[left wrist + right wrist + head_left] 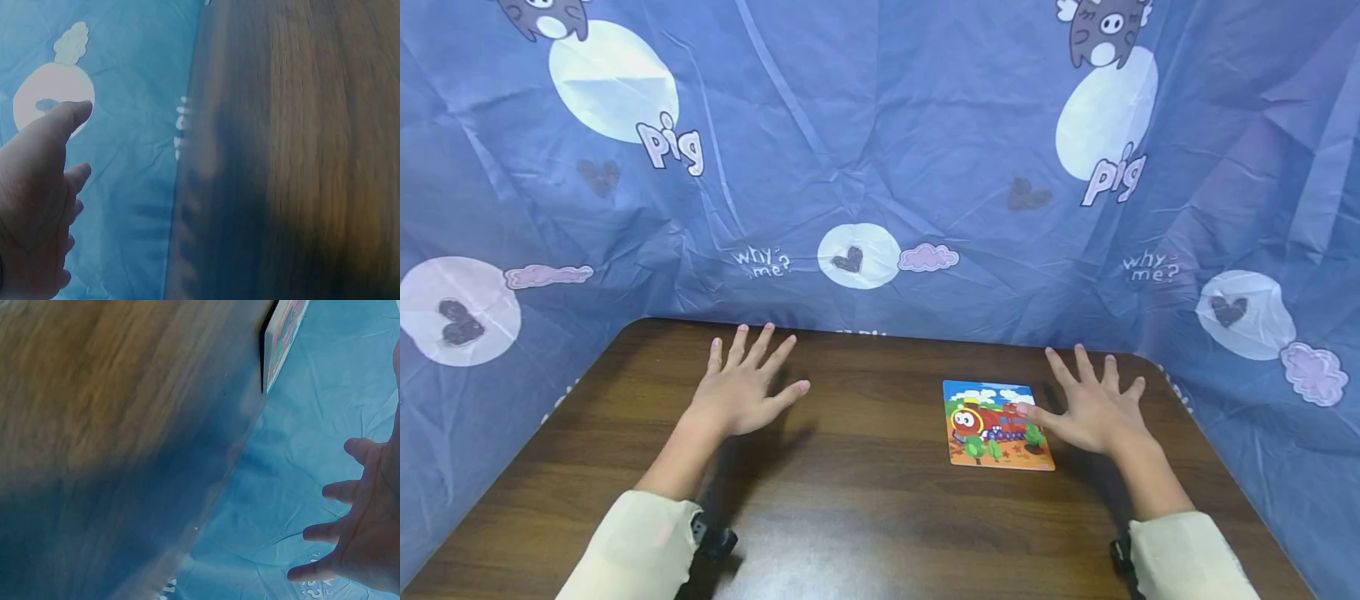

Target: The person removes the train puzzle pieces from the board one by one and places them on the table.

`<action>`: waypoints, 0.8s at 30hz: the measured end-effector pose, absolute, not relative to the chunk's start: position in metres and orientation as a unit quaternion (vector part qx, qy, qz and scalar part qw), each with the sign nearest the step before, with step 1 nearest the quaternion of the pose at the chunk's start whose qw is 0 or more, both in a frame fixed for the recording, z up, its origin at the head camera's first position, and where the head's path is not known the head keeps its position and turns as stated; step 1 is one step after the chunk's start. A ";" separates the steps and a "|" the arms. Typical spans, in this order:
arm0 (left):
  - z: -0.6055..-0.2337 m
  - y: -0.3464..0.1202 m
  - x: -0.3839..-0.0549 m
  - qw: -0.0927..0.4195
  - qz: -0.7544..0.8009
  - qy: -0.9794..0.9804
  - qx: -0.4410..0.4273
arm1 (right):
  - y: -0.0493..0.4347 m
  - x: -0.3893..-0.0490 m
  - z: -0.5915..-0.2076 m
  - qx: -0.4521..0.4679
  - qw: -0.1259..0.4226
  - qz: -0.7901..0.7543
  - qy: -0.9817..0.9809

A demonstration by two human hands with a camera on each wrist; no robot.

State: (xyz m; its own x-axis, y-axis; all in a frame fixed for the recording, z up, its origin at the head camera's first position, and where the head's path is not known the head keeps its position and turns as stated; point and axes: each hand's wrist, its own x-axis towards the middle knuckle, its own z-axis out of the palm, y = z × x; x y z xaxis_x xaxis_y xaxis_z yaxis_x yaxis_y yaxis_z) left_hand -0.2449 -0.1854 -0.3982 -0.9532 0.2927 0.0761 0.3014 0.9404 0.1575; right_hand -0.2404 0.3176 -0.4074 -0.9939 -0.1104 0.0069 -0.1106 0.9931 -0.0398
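Observation:
A square picture board with a red cartoon train, green trees and a blue sky lies flat on the brown wooden table, right of the middle. My right hand is just right of it, fingers spread, the thumb over the board's right part in the head view. In the right wrist view, a gap shows between that hand and the table, and the board's edge appears at the top. My left hand hovers over the table's left part with spread fingers and holds nothing; its thumb shows in the left wrist view.
The wooden table has rounded far corners. A blue cloth printed with pigs, hearts and clouds hangs behind it and along both sides. Dark bands with small devices sit at the cuffs of both light sleeves.

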 end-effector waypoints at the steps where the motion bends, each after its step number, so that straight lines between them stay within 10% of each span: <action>1: -0.399 -0.183 -0.246 0.025 -0.082 -0.985 -0.152 | 0.318 -0.241 -0.407 0.055 0.001 0.021 -0.998; 24: -0.407 -0.090 -0.268 0.019 -0.061 -0.968 -0.244 | 0.315 -0.249 -0.414 0.124 -0.040 0.093 -0.987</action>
